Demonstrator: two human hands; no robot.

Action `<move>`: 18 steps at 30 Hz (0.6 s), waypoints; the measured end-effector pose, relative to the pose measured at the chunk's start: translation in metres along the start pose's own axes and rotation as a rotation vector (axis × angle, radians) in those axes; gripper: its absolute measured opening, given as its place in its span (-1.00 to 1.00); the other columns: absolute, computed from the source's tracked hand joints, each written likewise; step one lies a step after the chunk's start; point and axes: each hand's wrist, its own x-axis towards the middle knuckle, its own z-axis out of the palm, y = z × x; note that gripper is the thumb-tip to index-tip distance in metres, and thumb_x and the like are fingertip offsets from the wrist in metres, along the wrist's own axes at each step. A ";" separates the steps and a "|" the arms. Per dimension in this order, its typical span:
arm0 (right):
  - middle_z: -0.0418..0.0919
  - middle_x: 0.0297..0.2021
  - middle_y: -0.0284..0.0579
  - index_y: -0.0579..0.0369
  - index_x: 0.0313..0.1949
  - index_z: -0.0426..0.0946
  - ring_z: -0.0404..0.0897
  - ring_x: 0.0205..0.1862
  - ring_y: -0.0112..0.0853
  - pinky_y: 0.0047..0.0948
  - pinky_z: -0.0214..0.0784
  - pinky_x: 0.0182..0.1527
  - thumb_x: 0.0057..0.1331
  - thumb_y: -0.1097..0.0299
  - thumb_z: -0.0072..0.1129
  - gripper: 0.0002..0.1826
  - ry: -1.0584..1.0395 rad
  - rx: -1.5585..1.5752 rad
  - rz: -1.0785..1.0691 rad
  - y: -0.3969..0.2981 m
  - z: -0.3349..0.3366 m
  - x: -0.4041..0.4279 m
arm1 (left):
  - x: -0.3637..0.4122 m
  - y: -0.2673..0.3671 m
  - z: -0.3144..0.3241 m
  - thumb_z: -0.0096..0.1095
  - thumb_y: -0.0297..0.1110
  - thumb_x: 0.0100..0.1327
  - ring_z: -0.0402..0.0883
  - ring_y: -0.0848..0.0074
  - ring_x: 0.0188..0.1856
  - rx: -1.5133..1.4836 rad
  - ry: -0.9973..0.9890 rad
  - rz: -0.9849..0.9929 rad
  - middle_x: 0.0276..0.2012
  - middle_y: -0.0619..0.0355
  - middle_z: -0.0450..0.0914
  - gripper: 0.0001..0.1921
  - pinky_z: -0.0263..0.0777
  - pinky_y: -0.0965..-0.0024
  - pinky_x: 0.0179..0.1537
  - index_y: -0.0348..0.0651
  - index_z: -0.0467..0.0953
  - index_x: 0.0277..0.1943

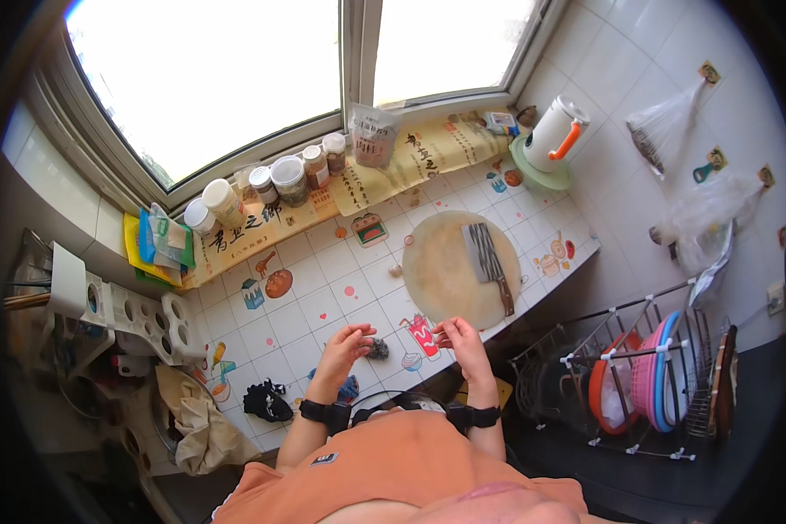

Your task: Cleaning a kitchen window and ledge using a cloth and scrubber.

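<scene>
My left hand [347, 350] hovers above the near part of the tiled counter, fingers bent and slightly apart, with nothing seen in it. Just beyond its fingertips lies a dark grey scouring pad [378, 349]. To the right, my right hand [465, 344] is raised at the near edge of a round cutting board [432, 275], its fingers loosely curled and apparently holding nothing. On the board rests a cleaver [483, 252] with a patterned blade, its wooden handle [505, 296] towards me. A blue cloth [348, 389] lies partly behind my left wrist.
Jars [290, 180] and a spice bag [373, 137] line the windowsill. A white kettle [557, 134] stands on a green base at the back right. A wire rack [619, 354] with colourful basins is at the right. Black cloth [267, 401] and white holders [137, 314] are at the left.
</scene>
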 end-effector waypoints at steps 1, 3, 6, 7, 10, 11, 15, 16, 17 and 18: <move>0.56 -0.35 -0.22 0.16 -0.32 0.45 0.54 -0.37 -0.52 -0.50 0.43 -0.24 0.46 0.20 -0.09 -0.70 -0.046 -0.005 0.001 0.004 0.001 -0.006 | -0.006 -0.002 -0.011 0.02 -0.34 0.39 0.55 0.58 -0.12 -0.022 0.038 0.020 -0.02 0.08 0.59 -0.75 0.44 0.50 -0.09 -0.24 0.46 0.05; 0.57 -0.33 -0.19 0.15 -0.34 0.44 0.55 -0.35 -0.51 -0.49 0.44 -0.23 0.47 0.16 -0.11 -0.66 -0.074 -0.001 0.002 0.006 0.004 -0.017 | -0.015 -0.006 -0.033 0.03 -0.36 0.38 0.56 0.59 -0.15 -0.051 0.081 0.023 -0.06 0.10 0.61 -0.76 0.44 0.50 -0.11 -0.23 0.47 0.03; 0.58 -0.38 -0.21 0.20 -0.29 0.47 0.53 -0.37 -0.53 -0.51 0.41 -0.24 0.47 0.18 -0.11 -0.67 -0.116 -0.025 -0.008 0.003 0.001 -0.025 | -0.026 -0.006 -0.057 0.07 -0.35 0.36 0.54 0.64 -0.18 -0.047 0.185 0.079 -0.08 0.15 0.60 -0.78 0.40 0.50 -0.12 -0.18 0.48 0.01; 0.58 -0.38 -0.21 0.20 -0.29 0.47 0.53 -0.37 -0.53 -0.51 0.41 -0.24 0.47 0.18 -0.11 -0.67 -0.120 -0.030 -0.011 0.001 -0.002 -0.026 | -0.030 -0.005 -0.061 0.07 -0.35 0.36 0.54 0.64 -0.18 -0.051 0.186 0.085 -0.08 0.15 0.60 -0.78 0.40 0.50 -0.12 -0.18 0.48 0.01; 0.58 -0.36 -0.21 0.19 -0.28 0.47 0.53 -0.37 -0.54 -0.51 0.41 -0.24 0.46 0.18 -0.09 -0.68 -0.070 -0.038 -0.004 -0.003 -0.012 -0.020 | -0.044 0.002 -0.059 0.04 -0.36 0.37 0.53 0.64 -0.19 -0.075 0.313 0.142 -0.09 0.16 0.60 -0.77 0.40 0.49 -0.13 -0.19 0.46 0.02; 0.58 -0.34 -0.22 0.19 -0.27 0.47 0.53 -0.36 -0.54 -0.51 0.41 -0.24 0.45 0.19 -0.08 -0.70 -0.072 -0.045 -0.009 -0.002 -0.015 -0.015 | -0.045 0.000 -0.059 0.04 -0.36 0.37 0.53 0.64 -0.19 -0.078 0.314 0.152 -0.09 0.16 0.60 -0.77 0.40 0.49 -0.13 -0.19 0.46 0.02; 0.59 -0.29 -0.26 0.18 -0.22 0.46 0.53 -0.34 -0.55 -0.53 0.40 -0.23 0.43 0.24 -0.06 -0.75 -0.134 -0.123 0.048 -0.015 -0.024 0.008 | -0.043 -0.016 -0.055 0.01 -0.36 0.38 0.50 0.63 -0.20 -0.138 0.371 0.192 -0.12 0.15 0.59 -0.78 0.38 0.51 -0.15 -0.20 0.45 0.01; 0.59 -0.26 -0.28 0.17 -0.18 0.46 0.54 -0.31 -0.54 -0.54 0.40 -0.21 0.42 0.26 -0.05 -0.77 -0.177 -0.151 0.077 -0.024 -0.029 0.013 | -0.039 -0.020 -0.051 0.01 -0.37 0.38 0.50 0.63 -0.20 -0.146 0.394 0.186 -0.12 0.14 0.59 -0.79 0.39 0.51 -0.15 -0.20 0.45 0.01; 0.59 -0.26 -0.28 0.17 -0.18 0.46 0.54 -0.31 -0.54 -0.54 0.40 -0.21 0.42 0.26 -0.05 -0.77 -0.183 -0.157 0.073 -0.032 -0.039 0.019 | -0.034 -0.025 -0.044 0.01 -0.37 0.38 0.50 0.63 -0.20 -0.153 0.417 0.180 -0.11 0.14 0.59 -0.79 0.39 0.51 -0.16 -0.21 0.45 0.01; 0.59 -0.26 -0.26 0.18 -0.16 0.47 0.54 -0.30 -0.54 -0.53 0.39 -0.19 0.42 0.26 -0.05 -0.76 -0.239 -0.211 0.025 -0.040 -0.050 0.028 | -0.030 -0.028 -0.033 0.00 -0.38 0.38 0.51 0.62 -0.21 -0.184 0.424 0.188 -0.11 0.13 0.59 -0.80 0.40 0.52 -0.18 -0.21 0.45 0.00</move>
